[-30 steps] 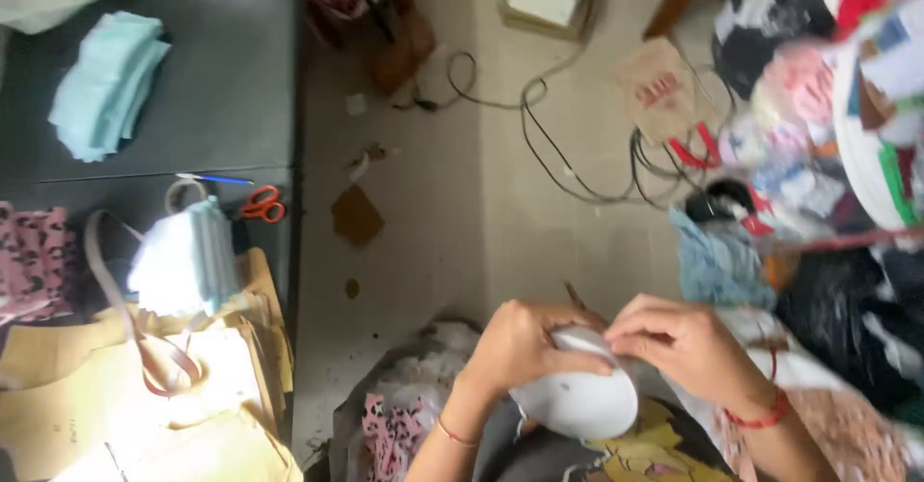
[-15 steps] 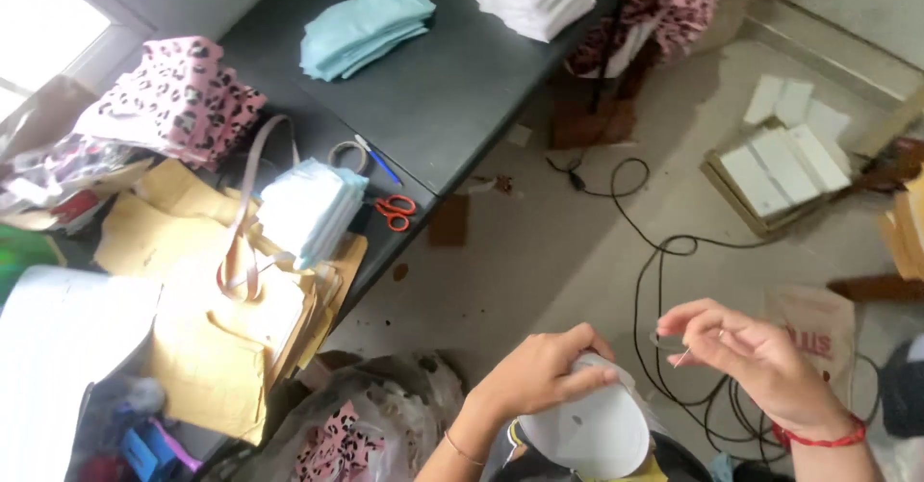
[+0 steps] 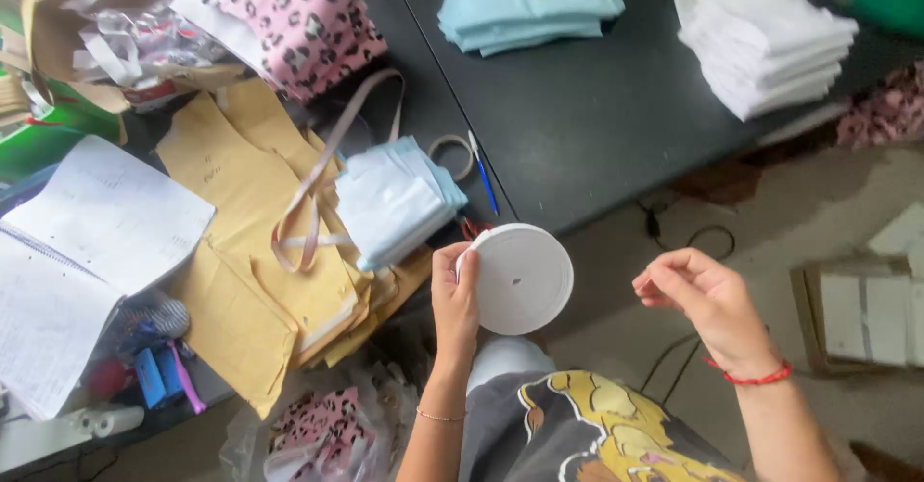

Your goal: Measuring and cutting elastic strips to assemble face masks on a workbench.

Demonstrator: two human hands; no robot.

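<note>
My left hand (image 3: 454, 294) grips a round white roll of elastic band (image 3: 520, 278) by its left edge, holding it flat-side up above my lap. My right hand (image 3: 698, 294) hovers to the right of the roll, fingers curled and pinched together; I cannot tell whether a thin end of the band is between them. A red string bracelet sits on the right wrist. Just beyond the roll lies a small stack of pale blue and white fabric pieces (image 3: 395, 198) on the dark table (image 3: 597, 107).
Brown paper patterns (image 3: 241, 241) with a beige strap, open notebooks (image 3: 87, 251), pink leopard fabric (image 3: 298, 15), folded light blue cloth (image 3: 529, 1), a white cloth stack (image 3: 770, 44), a blue pen (image 3: 483, 174) and scissors handles lie on the table. Cables and boxes sit on the floor at right.
The view has swung toward the table. My left hand has raised the white roll and turned it flat to the camera; my right hand has drawn away to the right.
</note>
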